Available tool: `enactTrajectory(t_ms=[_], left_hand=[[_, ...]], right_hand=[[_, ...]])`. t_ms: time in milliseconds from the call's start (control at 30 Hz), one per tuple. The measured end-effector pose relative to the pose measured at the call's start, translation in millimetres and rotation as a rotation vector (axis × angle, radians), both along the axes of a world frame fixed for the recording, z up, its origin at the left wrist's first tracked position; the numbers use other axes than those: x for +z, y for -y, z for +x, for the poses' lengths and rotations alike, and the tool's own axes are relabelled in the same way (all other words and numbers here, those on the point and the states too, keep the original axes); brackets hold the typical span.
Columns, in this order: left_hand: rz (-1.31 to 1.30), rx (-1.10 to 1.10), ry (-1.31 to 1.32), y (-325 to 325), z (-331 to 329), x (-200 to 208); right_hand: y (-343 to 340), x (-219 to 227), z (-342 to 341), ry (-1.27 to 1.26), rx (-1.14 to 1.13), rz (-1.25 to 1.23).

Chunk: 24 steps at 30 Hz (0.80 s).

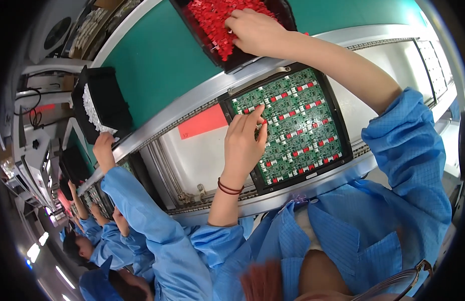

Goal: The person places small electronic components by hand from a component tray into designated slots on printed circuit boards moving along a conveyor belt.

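A panel of green circuit boards point(305, 130) sits in a black frame on the rail line before me. Rows of small red and white connectors stand on it. My left hand point(244, 144) is over the panel's left part, fingers bent and closed around a small red connector point(264, 122) at the board surface. Beyond the frame, a black bin point(291, 20) holds a heap of loose red connectors point(205, 22). My right hand point(257, 34) reaches into that heap with curled fingers; what lies between its fingertips is hidden.
Metal rails with chains point(192, 108) run across the line, with a red card point(202, 123) between them. At the left stands a black bin point(104, 100) of white parts, where a co-worker's hand point(104, 150) touches its edge. More people in blue sit further left.
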<state>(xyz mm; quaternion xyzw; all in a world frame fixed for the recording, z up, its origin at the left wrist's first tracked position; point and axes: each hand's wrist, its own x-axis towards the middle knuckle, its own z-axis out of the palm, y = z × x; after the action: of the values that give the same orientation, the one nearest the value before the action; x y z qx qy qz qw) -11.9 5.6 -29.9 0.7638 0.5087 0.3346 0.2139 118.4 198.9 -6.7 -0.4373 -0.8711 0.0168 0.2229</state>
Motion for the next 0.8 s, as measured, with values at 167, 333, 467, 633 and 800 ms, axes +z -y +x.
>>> enactTrajectory(t_ms=[167,333,467,633,800], left_hand=[[-0.063,-0.001,-0.005,0,-4,-1],[-0.012,0.005,-0.043,-2,-4,-3],[0.037,0.006,-0.086,-2,-3,-7],[0.127,0.003,-0.164,-2,-9,-1],[-0.010,0.185,0.057,-6,-30,14]], right_hand=[[-4,16,-17,0.253,-0.063,-0.247],[0,10,-20,0.232,-0.029,-0.156],[12,11,-12,0.029,0.009,0.312],[68,31,2,-0.172,0.286,0.180],[97,3,31,-0.011,0.371,-0.391]])
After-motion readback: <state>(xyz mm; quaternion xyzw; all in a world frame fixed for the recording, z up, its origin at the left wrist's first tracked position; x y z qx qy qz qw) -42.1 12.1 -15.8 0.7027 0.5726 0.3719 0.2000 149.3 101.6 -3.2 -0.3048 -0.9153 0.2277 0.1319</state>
